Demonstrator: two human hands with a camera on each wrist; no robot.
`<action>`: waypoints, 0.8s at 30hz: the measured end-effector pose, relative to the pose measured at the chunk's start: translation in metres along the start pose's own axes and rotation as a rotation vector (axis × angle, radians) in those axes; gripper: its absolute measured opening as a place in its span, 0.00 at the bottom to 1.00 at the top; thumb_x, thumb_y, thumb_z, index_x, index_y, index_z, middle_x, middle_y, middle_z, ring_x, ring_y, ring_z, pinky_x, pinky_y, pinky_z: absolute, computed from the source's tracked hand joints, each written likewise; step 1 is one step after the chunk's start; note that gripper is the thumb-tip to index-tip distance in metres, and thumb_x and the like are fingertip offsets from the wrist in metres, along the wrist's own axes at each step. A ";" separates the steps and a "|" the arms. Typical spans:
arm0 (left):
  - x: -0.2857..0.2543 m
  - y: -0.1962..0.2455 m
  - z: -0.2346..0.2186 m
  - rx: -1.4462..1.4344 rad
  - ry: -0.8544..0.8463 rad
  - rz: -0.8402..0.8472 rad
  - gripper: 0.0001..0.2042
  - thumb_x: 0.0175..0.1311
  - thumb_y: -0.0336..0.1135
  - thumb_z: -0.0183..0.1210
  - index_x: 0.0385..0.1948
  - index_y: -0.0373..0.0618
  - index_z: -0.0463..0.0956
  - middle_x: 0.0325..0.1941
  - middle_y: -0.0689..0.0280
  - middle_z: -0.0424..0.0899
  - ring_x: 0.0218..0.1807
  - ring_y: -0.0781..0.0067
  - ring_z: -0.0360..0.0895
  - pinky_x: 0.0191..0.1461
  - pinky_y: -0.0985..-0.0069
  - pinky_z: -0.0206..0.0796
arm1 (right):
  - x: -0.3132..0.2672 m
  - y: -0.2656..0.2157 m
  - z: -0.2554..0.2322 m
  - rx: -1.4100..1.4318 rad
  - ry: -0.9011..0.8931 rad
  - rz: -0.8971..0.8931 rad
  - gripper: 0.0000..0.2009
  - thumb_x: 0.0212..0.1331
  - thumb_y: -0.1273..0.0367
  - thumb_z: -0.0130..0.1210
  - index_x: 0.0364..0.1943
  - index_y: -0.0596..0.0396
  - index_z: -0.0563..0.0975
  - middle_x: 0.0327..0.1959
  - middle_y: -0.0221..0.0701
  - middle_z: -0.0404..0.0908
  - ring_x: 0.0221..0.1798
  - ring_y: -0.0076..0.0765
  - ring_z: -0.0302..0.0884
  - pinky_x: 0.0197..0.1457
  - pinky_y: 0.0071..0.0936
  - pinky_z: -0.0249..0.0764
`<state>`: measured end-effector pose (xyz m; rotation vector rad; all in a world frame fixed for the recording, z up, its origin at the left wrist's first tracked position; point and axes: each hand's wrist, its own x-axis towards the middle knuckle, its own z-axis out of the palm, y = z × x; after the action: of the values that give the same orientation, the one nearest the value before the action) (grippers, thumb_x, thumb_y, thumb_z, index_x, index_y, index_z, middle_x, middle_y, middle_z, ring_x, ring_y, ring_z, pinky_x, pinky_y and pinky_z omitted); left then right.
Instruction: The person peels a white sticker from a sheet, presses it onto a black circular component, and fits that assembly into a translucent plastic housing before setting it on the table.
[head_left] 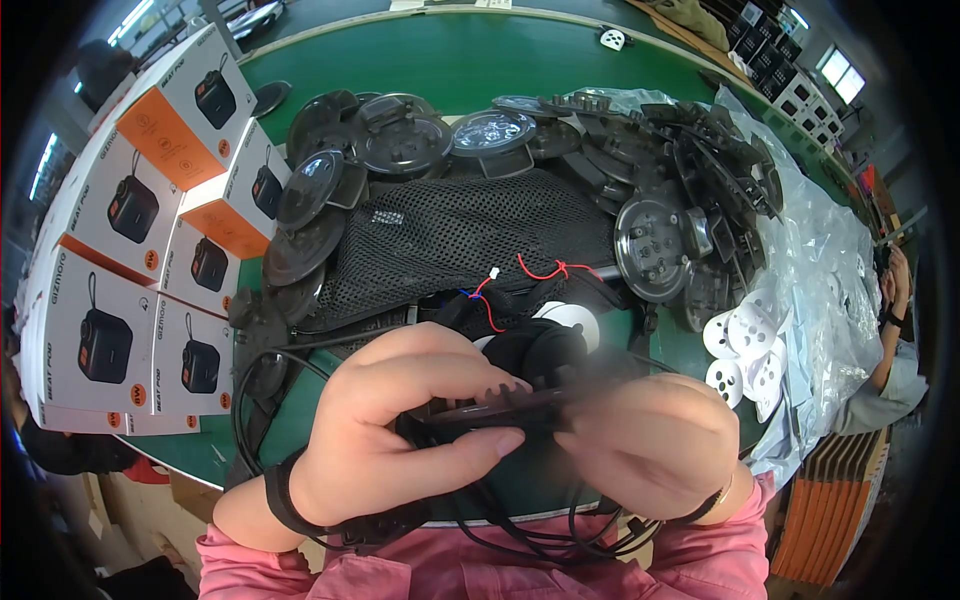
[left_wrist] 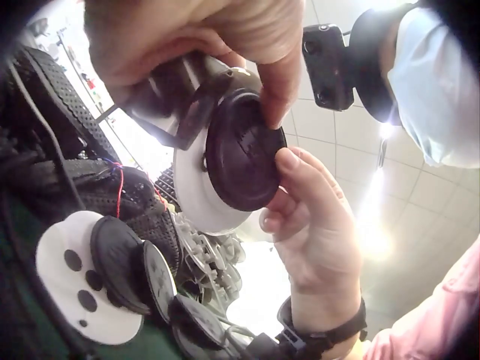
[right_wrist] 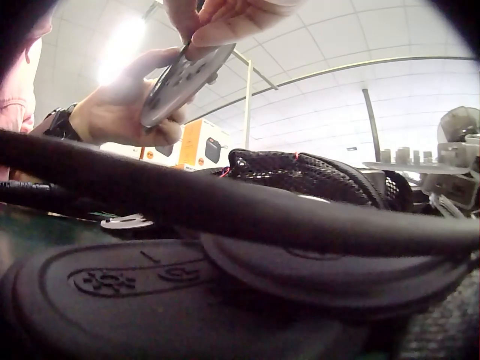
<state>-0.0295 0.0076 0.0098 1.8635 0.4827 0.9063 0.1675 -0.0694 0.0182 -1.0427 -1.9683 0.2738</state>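
Observation:
My left hand (head_left: 400, 420) grips a smoky translucent plastic disc (right_wrist: 180, 86) in front of my body; it appears nearly edge-on in the head view. My right hand (head_left: 650, 440), motion-blurred there, meets it from the other side. In the left wrist view a round black pad (left_wrist: 244, 150) overlaps the disc's paler face. The right thumb and fingertips pinch the pad's edge, while a left fingertip touches its upper edge. Just beyond the hands lie more round black pads (head_left: 525, 350) with white round pieces (head_left: 572, 322).
A black mesh bag (head_left: 480, 220) with red wires lies behind the hands, ringed by several translucent plastic discs (head_left: 655, 245). White-orange boxes (head_left: 105, 335) are stacked at left. Perforated white discs (head_left: 750, 330) sit at right beside clear plastic sheeting (head_left: 820, 220). Black cables (head_left: 520, 540) cross near my lap.

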 end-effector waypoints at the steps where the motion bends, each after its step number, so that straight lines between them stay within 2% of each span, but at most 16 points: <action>1: 0.000 0.000 0.000 -0.003 0.002 -0.015 0.12 0.38 0.24 0.63 0.30 0.41 0.77 0.26 0.67 0.75 0.29 0.75 0.71 0.29 0.80 0.60 | 0.000 0.000 0.000 -0.003 0.002 -0.002 0.12 0.36 0.77 0.60 0.31 0.57 0.77 0.31 0.31 0.77 0.26 0.29 0.76 0.26 0.20 0.71; 17: -0.003 -0.007 0.004 -0.029 0.073 -0.026 0.10 0.39 0.22 0.63 0.27 0.40 0.76 0.25 0.67 0.75 0.25 0.80 0.68 0.27 0.84 0.57 | 0.002 -0.002 0.006 0.007 0.012 0.033 0.11 0.37 0.78 0.60 0.30 0.60 0.76 0.27 0.32 0.77 0.24 0.30 0.75 0.24 0.20 0.70; 23: -0.005 -0.003 0.007 0.005 0.097 -0.084 0.10 0.39 0.22 0.62 0.27 0.38 0.76 0.25 0.66 0.75 0.25 0.79 0.69 0.27 0.84 0.58 | 0.004 -0.003 0.012 0.000 0.050 0.042 0.10 0.37 0.77 0.60 0.29 0.60 0.76 0.24 0.32 0.76 0.20 0.30 0.74 0.21 0.20 0.69; 24: -0.004 0.000 0.010 -0.019 0.128 -0.156 0.07 0.38 0.22 0.61 0.23 0.37 0.75 0.25 0.65 0.74 0.26 0.77 0.69 0.29 0.82 0.58 | 0.004 -0.003 0.013 0.000 0.050 0.042 0.10 0.37 0.77 0.60 0.29 0.60 0.76 0.24 0.32 0.76 0.20 0.30 0.74 0.21 0.20 0.69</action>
<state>-0.0249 -0.0009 0.0061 1.7307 0.6857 0.9243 0.1546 -0.0661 0.0140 -1.0813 -1.9039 0.2685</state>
